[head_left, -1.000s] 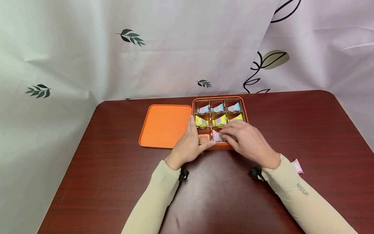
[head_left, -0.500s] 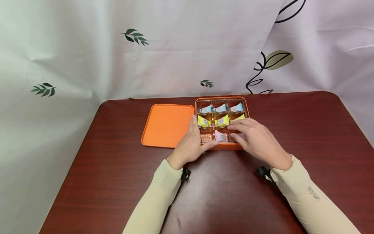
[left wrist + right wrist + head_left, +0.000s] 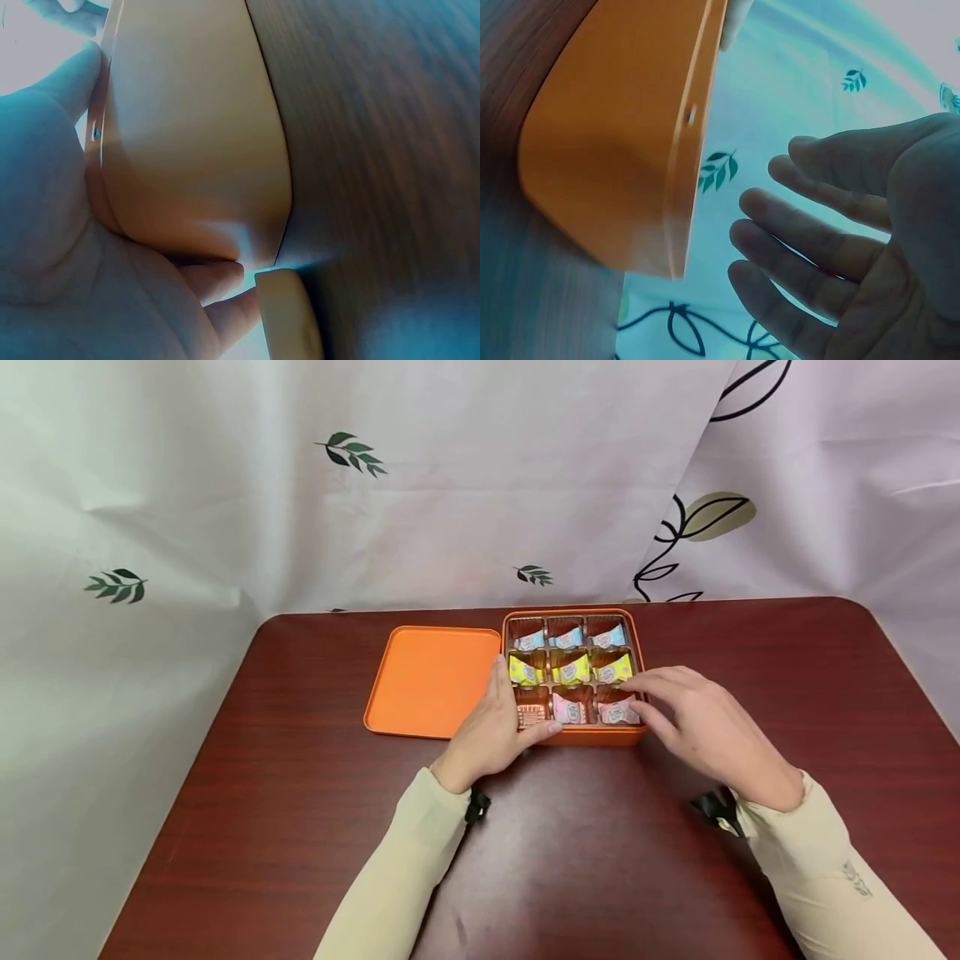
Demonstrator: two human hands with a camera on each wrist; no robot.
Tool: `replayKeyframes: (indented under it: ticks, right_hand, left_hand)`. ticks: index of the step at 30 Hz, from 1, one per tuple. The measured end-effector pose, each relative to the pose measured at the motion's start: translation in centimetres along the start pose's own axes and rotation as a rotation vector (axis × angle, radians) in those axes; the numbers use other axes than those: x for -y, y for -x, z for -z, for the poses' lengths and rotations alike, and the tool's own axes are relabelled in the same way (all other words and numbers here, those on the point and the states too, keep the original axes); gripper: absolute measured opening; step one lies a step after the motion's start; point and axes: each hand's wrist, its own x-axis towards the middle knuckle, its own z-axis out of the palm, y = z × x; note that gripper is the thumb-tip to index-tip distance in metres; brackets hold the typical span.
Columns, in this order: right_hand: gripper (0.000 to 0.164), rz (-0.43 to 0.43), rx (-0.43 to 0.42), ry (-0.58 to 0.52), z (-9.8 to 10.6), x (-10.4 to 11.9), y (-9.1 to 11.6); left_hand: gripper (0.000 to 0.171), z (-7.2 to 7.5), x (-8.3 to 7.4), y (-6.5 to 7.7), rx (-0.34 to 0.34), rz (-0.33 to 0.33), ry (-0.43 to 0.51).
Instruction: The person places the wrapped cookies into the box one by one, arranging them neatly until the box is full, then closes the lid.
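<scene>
An orange box (image 3: 600,737) with a clear divided insert stands at the table's back in the head view. Blue candies (image 3: 566,638) lie in its back row and yellow candies (image 3: 572,670) in the middle row. Pink candies (image 3: 568,709) occupy the front middle and front right compartments; the front left one shows only insert. My left hand (image 3: 483,731) rests at the box's front left corner, thumb along the front rim, fingers straight along the left side. Beside the front right corner is my right hand (image 3: 708,727), fingers apart and holding nothing, fingertips near the front right pink candy.
An orange lid (image 3: 431,681) lies flat on the dark red table (image 3: 300,827), left of the box and close against it. A white curtain (image 3: 450,485) with leaf prints hangs behind the table's back edge.
My right hand has moved right, off the front row, uncovering a pink candy in the front right compartment. A pink candy seen earlier beside my right sleeve is out of sight. My left hand stays.
</scene>
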Motion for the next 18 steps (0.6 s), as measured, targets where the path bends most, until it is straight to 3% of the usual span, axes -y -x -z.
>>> replayKeyframes:
  ticks: [11,18]
  right_hand:
    - [0.031,-0.046,0.04,0.029,1.5,-1.4,2.6]
    - [0.038,-0.044,0.109,0.064,1.7,-2.9,4.9]
  left_hand:
    - [0.118,0.1,-0.1,0.1,0.0,0.008,-0.003]
    - [0.118,0.2,-0.1,0.1,0.0,0.002,0.001]
